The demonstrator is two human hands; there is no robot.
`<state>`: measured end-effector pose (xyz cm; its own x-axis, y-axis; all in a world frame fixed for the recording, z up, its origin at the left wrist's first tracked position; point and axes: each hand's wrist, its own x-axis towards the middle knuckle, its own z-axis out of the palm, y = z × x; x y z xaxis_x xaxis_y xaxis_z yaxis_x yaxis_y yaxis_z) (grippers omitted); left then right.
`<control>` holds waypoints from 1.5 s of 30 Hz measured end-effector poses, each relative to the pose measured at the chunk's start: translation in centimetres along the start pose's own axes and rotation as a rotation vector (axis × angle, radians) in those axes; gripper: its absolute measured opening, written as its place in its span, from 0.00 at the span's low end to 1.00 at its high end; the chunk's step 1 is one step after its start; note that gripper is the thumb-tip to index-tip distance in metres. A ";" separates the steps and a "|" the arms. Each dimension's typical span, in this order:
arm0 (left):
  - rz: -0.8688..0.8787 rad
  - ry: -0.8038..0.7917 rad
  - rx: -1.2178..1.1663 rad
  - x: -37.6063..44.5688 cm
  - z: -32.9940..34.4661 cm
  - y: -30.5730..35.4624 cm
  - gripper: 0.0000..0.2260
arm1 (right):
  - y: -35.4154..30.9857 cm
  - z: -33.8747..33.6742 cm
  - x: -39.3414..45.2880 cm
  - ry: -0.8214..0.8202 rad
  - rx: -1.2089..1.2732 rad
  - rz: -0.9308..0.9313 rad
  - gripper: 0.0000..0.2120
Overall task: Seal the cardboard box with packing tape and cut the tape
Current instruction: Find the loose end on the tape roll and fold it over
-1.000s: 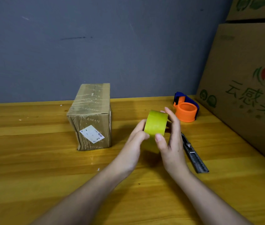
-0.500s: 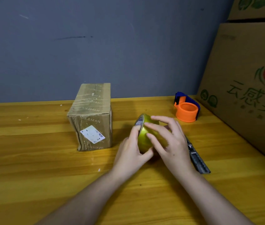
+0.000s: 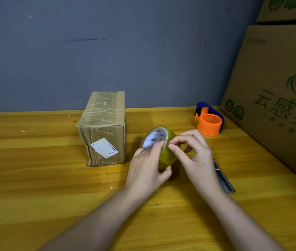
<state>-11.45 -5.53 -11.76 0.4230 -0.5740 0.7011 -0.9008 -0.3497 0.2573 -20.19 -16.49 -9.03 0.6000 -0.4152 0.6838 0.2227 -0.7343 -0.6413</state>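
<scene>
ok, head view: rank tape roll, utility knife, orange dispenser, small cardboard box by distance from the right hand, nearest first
From the right hand:
1. Tape roll: touching it, fingertips pinching at its rim, just to the hand's left.
2. Utility knife: on the table just right of the wrist, partly hidden by the hand.
3. Orange dispenser: farther back, to the right.
4. Small cardboard box: far left, beyond the left hand.

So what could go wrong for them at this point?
The right hand is picking at the tape roll, which the left hand grips; the end may tear or restick. The utility knife lies under the right wrist, so a nick is possible. The cardboard box stands untouched.
</scene>
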 end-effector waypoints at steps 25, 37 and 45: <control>-0.200 -0.041 -0.277 -0.3 -0.5 0.3 0.26 | 0.2 1.0 -0.6 0.045 -0.061 -0.009 0.12; -0.191 -0.098 -0.409 -0.1 -0.8 0.4 0.18 | 0.6 0.6 -0.3 0.098 -0.164 -0.041 0.06; -0.382 -0.106 -0.697 0.5 -0.8 0.4 0.16 | -0.2 0.0 -0.1 0.001 -0.409 -0.324 0.09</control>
<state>-11.72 -5.33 -10.77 0.6901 -0.5875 0.4226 -0.5306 -0.0135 0.8475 -20.28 -16.30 -8.96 0.5494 -0.1323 0.8250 0.0787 -0.9748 -0.2087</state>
